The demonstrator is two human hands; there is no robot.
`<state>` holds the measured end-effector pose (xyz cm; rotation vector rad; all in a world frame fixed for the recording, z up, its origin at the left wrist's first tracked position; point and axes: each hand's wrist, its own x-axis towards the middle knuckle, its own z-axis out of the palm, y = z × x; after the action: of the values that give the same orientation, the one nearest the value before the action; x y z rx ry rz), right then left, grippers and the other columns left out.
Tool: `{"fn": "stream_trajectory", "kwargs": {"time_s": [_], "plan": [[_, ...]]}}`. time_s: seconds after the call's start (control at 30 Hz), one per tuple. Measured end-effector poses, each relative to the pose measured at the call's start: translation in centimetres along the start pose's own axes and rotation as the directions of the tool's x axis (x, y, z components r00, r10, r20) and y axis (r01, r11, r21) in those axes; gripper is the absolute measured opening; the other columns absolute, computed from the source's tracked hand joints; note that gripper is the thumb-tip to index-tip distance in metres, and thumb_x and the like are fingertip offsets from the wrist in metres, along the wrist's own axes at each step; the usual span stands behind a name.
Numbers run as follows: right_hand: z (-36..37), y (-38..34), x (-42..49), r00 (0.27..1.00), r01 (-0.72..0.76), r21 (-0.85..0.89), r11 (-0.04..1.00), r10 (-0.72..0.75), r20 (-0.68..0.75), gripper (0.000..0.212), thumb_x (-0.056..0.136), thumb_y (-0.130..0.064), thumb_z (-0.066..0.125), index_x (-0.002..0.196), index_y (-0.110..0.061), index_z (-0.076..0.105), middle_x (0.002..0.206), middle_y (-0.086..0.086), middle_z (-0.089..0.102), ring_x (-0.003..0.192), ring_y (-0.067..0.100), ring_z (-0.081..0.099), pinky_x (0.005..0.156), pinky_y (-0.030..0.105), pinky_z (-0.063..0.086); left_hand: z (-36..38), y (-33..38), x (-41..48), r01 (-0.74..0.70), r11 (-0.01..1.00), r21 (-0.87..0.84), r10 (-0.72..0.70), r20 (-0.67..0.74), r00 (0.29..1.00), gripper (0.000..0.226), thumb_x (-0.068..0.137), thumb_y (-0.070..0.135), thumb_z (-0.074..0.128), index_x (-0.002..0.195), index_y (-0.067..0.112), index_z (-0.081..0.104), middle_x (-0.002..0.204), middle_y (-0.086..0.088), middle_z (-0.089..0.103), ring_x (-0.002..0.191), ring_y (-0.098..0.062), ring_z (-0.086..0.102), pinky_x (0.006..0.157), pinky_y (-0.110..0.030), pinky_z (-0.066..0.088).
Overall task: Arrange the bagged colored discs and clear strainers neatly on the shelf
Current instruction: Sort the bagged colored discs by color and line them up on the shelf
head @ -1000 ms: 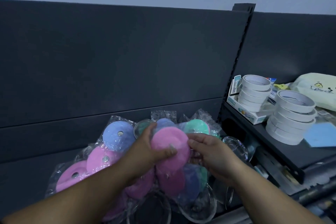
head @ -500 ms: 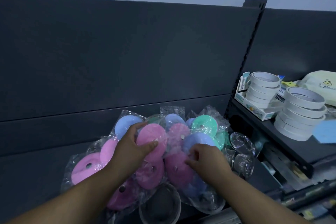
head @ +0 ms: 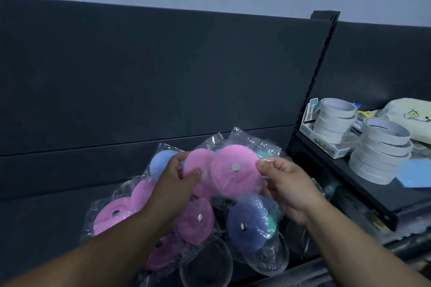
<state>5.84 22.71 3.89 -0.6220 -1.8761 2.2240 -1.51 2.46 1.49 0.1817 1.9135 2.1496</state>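
Two bare forearms, seen from above, reach to a dark shelf (head: 51,228). A loose pile (head: 196,219) of bagged colored discs, pink, blue and green, each in crinkled clear plastic, lies against the shelf's back panel. The left hand (head: 177,182) grips a pink disc (head: 198,170), fingers curled behind it and thumb pressed on its face. The right hand (head: 286,184) pinches the bag edge of a second pink disc (head: 235,177), which overlaps the first and is raised above the pile. Clear strainers (head: 205,265) sit at the front of the pile, partly under the bags. Tape rolls (head: 382,147) stand well apart at right.

The discs look light and soft, like foam. The plastic film looks slippery and may slide if held by a corner alone. A firmer hold would pinch the disc itself through the bag, at its rim. The strainers look thin and rigid, and are best taken by the rim.
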Motion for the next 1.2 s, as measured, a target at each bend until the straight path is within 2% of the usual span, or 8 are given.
{"fn": "stream_trajectory", "kwargs": {"time_s": [0.1,0.23,0.3,0.4,0.5,0.63,0.87,1.2], "plan": [[0.6,1.0,-0.3,0.999,0.02,-0.065,0.998,-0.023,-0.047,0.005,0.09,-0.01,0.064,0.086,-0.007,0.062,0.075,0.016,0.06,0.058,0.02,0.056,0.053,0.028,0.053,1.4,0.6,-0.2,0.151,0.96,-0.236,-0.128,0.109,0.986,0.024,0.097,0.024,0.051,0.12,0.025,0.056,0.115,-0.006,0.066,0.083,-0.021,0.068,0.06,-0.033,0.055],[0.3,1.7,-0.3,0.992,0.088,-0.189,0.978,-0.104,-0.072,0.014,0.084,-0.015,0.072,0.081,-0.003,0.064,0.07,0.007,0.063,0.06,0.015,0.058,0.054,0.022,0.052,2.0,-0.1,-0.3,0.12,0.979,-0.166,-0.099,0.126,0.987,0.041,0.082,0.018,0.07,0.12,0.022,0.055,0.112,-0.006,0.069,0.092,-0.028,0.07,0.07,-0.042,0.057],[-0.8,1.9,-0.1,0.968,0.167,-0.481,0.861,-0.235,-0.084,0.027,0.077,-0.031,0.078,0.086,-0.008,0.066,0.082,0.001,0.064,0.067,0.007,0.057,0.061,0.014,0.046,1.9,-0.5,-0.2,0.087,0.988,-0.13,-0.08,0.053,0.995,0.042,0.081,0.007,0.071,0.118,0.02,0.056,0.105,-0.006,0.071,0.087,-0.026,0.071,0.068,-0.042,0.058],[-2.7,3.6,0.1,0.983,0.108,-0.881,0.461,-0.183,0.025,0.098,0.052,-0.058,0.085,0.136,-0.027,0.043,0.145,0.001,0.038,0.131,0.015,0.04,0.107,0.025,0.034,1.2,-1.1,0.2,0.004,0.999,-0.043,-0.006,-0.063,0.998,0.04,0.08,0.006,0.073,0.114,0.022,0.057,0.103,-0.004,0.071,0.088,-0.022,0.07,0.069,-0.038,0.059],[-2.9,5.6,0.2,0.998,0.061,-0.919,0.39,-0.027,0.055,0.138,0.045,-0.053,0.089,0.152,-0.034,0.004,0.16,0.002,0.002,0.146,0.022,0.017,0.114,0.03,0.022,0.4,-1.8,0.7,-0.052,0.998,0.037,0.056,-0.109,0.993,0.039,0.08,0.009,0.074,0.109,0.028,0.057,0.103,-0.001,0.07,0.09,-0.019,0.07,0.076,-0.038,0.058],[-2.6,5.8,0.9,0.975,0.138,-0.832,0.537,-0.223,0.018,0.109,0.058,-0.025,0.088,0.146,-0.031,0.025,0.128,0.0,0.049,0.108,0.013,0.049,0.082,0.013,0.036,0.3,-2.1,0.6,-0.079,0.993,0.083,0.086,-0.087,0.992,0.039,0.08,0.008,0.074,0.106,0.032,0.056,0.1,0.004,0.07,0.087,-0.014,0.07,0.074,-0.034,0.057],[-2.8,5.9,3.8,0.972,0.052,-0.551,0.833,-0.169,-0.164,0.034,0.083,-0.016,0.072,0.115,-0.022,0.063,0.077,0.005,0.063,0.054,0.016,0.051,0.052,0.025,0.044,0.0,-2.5,0.7,-0.083,0.989,0.124,0.097,-0.113,0.989,0.041,0.079,0.013,0.076,0.108,0.034,0.056,0.101,0.002,0.071,0.089,-0.017,0.071,0.08,-0.042,0.058],[-3.0,-1.1,4.4,0.862,0.412,-0.19,0.891,-0.448,-0.236,0.019,0.087,-0.008,0.065,0.097,-0.025,0.062,0.06,-0.004,0.059,0.049,0.009,0.046,0.051,0.023,0.04,-0.4,-1.7,1.1,-0.166,0.975,0.149,0.195,-0.204,0.959,0.038,0.077,0.012,0.077,0.104,0.032,0.059,0.098,-0.001,0.071,0.087,-0.019,0.07,0.077,-0.044,0.058]]}}
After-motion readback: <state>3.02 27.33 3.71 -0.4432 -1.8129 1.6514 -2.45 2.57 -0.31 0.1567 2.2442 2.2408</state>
